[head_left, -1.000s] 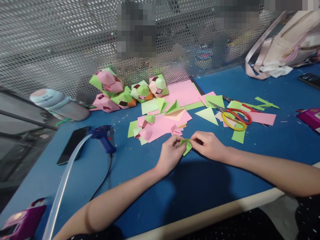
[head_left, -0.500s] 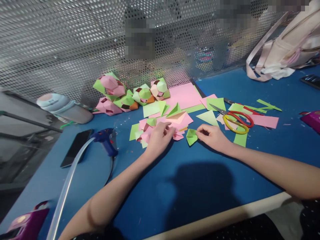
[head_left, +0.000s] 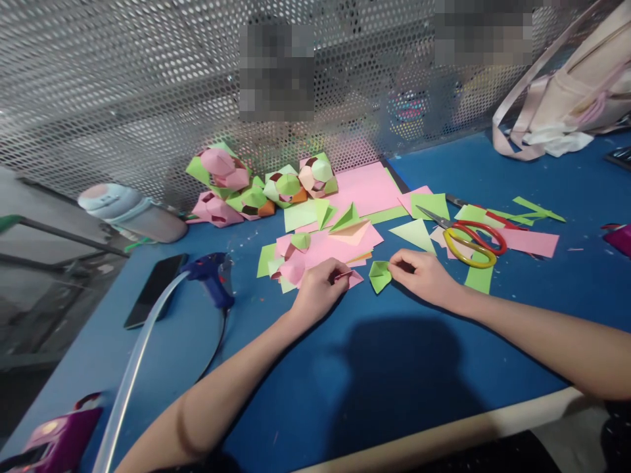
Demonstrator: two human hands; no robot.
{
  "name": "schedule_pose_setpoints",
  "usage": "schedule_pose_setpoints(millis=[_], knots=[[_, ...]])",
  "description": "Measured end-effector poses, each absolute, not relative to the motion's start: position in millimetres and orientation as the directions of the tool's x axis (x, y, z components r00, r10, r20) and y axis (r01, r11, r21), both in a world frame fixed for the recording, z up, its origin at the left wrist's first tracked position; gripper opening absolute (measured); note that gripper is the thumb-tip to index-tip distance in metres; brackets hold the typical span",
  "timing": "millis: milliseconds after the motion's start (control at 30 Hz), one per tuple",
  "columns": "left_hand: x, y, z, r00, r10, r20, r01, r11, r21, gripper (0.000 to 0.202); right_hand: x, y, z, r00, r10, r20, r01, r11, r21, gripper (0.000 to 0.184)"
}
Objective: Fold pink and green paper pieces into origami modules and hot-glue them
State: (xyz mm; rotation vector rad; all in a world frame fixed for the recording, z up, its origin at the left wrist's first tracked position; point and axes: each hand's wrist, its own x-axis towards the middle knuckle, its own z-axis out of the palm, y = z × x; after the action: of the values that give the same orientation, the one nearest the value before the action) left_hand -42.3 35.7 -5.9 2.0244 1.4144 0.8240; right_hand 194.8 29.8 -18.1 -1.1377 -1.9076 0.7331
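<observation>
One purple case [head_left: 64,430]: well left of the pink stack [head_left: 340,251] and nearer the person, cut off by the picture's lower edge.
Bottle [head_left: 133,213]: left of the pink stack, set farther back.
Dark phone [head_left: 155,289]: left of the pink stack, lying flat on the blue table [head_left: 276,394].
Glue gun [head_left: 210,276]: left of the pink stack, closer to it than the phone (a clear stick curves out of its back).
Paper models [head_left: 239,184]: behind the pink stack and to its left, faceted, in pink, green and some orange.
Left hand [head_left: 318,289]: at the pink stack's near edge, thumb and finger pinched on a folded pink piece [head_left: 355,280].
Folded green piece [head_left: 380,276]: just right of the pink stack's near corner.
Right hand [head_left: 421,276]: right of the pink stack, fingertips gripping the folded green piece by its right side.
Scissors [head_left: 476,244]: right of the pink stack, handles yellow and red, lying over paper scraps.
Pale bag [head_left: 582,85]: far right of the pink stack and behind it.
</observation>
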Motion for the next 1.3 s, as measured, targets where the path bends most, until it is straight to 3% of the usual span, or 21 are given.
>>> schedule_pose_setpoints(millis=[300, 567, 667, 833, 1067, 1200, 1300], knots=[[-27.6, 26.0, 2.2, 0.073, 0.995, 0.066, 0.366, -0.088, 0.927, 0.011, 194.4, 31.1, -20.4, -0.218, 0.933, 0.288, 0.394, 0.354, -0.848, 0.01], [-14.6, 10.3, 7.5, 0.13, 0.991, -0.041, 0.301, 0.0, 0.954, 0.014, 188.9, 30.5, -20.7, -0.193, 0.944, 0.267, 0.408, 0.324, -0.854, 0.01], [-7.3, 7.4, 5.0, 0.144, 0.989, -0.007, 0.228, -0.026, 0.973, 0.014, 183.9, 26.2, -19.5, -0.188, 0.944, 0.273, 0.409, 0.327, -0.852, 0.009], [-2.3, 7.6, -3.4, 0.088, 0.99, 0.115, 0.25, -0.133, 0.959, 0.015, 178.2, 16.4, -14.2, -0.235, 0.932, 0.277, 0.34, 0.346, -0.875, 0.008], [-1.0, 5.0, -8.5, 0.07, 0.997, 0.03, 0.078, -0.036, 0.996, 0.026, 175.5, 8.9, -11.2, -0.314, 0.921, 0.229, 0.255, 0.314, -0.914, 0.012], [-2.1, 4.0, -7.6, 0.101, 0.995, 0.004, 0.111, -0.015, 0.994, 0.019, 175.0, 6.7, -9.3, -0.347, 0.917, 0.198, 0.197, 0.278, -0.94, 0.014], [-3.3, 4.5, -5.9, 0.09, 0.996, 0.007, 0.156, -0.021, 0.988, 0.018, 175.5, 5.4, -4.9, -0.317, 0.906, 0.282, 0.275, 0.372, -0.886, 0.012]])
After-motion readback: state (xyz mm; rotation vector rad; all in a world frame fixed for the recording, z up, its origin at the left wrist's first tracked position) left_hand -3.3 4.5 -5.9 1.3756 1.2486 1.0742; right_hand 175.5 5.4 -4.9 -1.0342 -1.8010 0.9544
